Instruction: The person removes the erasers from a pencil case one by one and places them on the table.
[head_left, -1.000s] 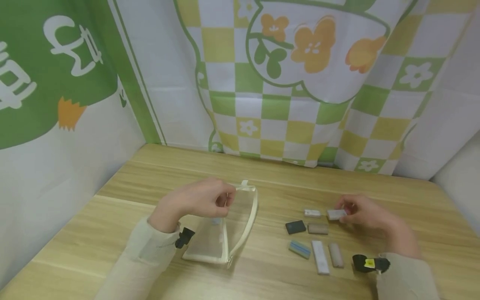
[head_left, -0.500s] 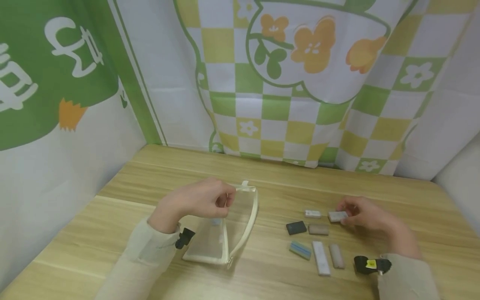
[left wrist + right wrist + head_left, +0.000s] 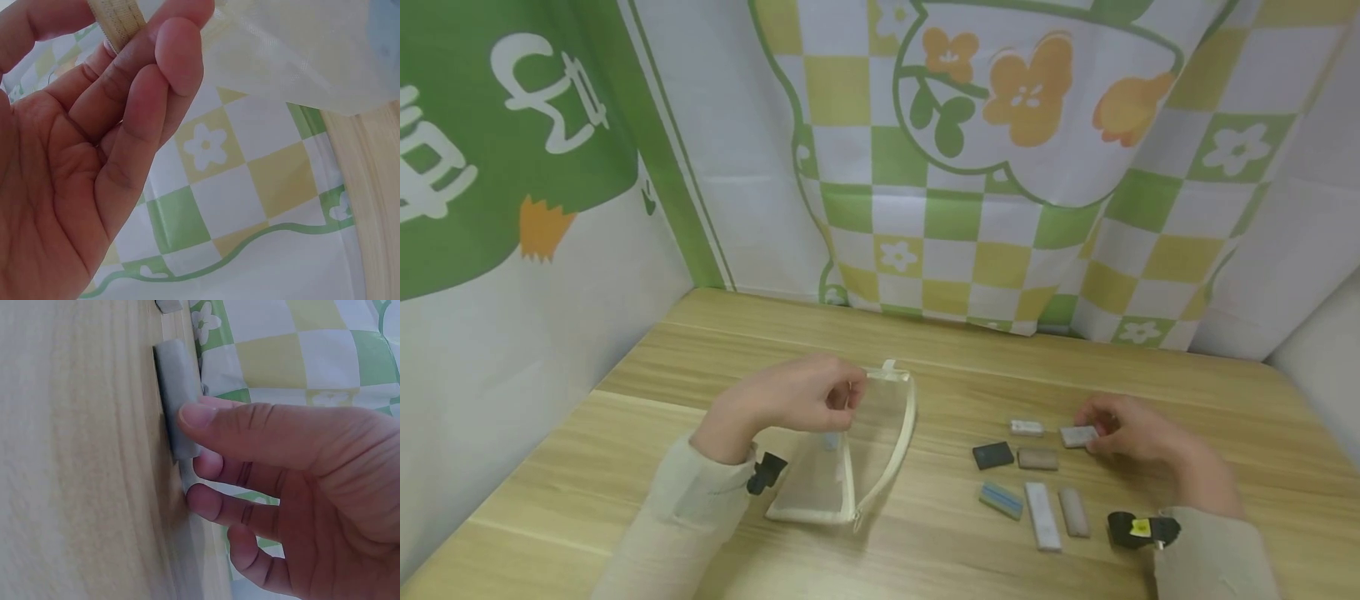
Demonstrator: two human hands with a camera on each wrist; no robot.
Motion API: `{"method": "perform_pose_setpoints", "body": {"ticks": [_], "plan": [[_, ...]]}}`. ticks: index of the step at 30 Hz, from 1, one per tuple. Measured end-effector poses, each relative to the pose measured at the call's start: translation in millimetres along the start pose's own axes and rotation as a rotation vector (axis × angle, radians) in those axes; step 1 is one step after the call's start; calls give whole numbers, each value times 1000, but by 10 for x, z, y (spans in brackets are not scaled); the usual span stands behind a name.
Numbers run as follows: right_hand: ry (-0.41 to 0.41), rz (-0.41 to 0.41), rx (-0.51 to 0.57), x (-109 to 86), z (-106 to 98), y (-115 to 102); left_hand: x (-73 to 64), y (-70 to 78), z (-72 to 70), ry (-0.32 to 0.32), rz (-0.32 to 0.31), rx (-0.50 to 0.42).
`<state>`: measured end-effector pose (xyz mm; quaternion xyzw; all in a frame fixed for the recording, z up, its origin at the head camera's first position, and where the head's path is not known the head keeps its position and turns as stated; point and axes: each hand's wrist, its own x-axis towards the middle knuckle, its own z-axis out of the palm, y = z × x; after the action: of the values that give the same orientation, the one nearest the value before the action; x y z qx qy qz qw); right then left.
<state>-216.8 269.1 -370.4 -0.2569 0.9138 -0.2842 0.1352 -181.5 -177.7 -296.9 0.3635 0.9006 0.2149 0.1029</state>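
Note:
My left hand point(image 3: 808, 393) pinches the cream zip edge point(image 3: 119, 22) of a see-through mesh zip pouch point(image 3: 880, 417), which stands partly open on the table. A small pale blue item point(image 3: 831, 442) shows through its mesh. Over at the right, my right hand point(image 3: 1131, 429) holds one end of a whitish eraser point(image 3: 1078, 437) between thumb and fingers. In the right wrist view, this eraser point(image 3: 176, 394) lies low along the wooden tabletop, with the thumb on its near face. Left of it lies a smaller white eraser point(image 3: 1026, 427).
Nearer me lie a black block point(image 3: 992, 455), a brownish eraser point(image 3: 1037, 458), a blue-green striped eraser point(image 3: 1001, 500), a long white eraser point(image 3: 1042, 517) and a second brownish one. A checked flowered cloth point(image 3: 951, 217) hangs behind the wooden table point(image 3: 647, 358).
The right hand and the eraser it holds have shifted slightly to the right and nearer me. My left hand keeps its hold on the pouch, almost unmoved.

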Motion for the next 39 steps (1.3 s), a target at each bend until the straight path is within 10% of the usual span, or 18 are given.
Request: {"method": "perform_pose_setpoints", "body": {"ticks": [39], "plan": [[74, -17, -65, 78, -69, -299, -39, -2, -41, 14, -8, 22]]}}
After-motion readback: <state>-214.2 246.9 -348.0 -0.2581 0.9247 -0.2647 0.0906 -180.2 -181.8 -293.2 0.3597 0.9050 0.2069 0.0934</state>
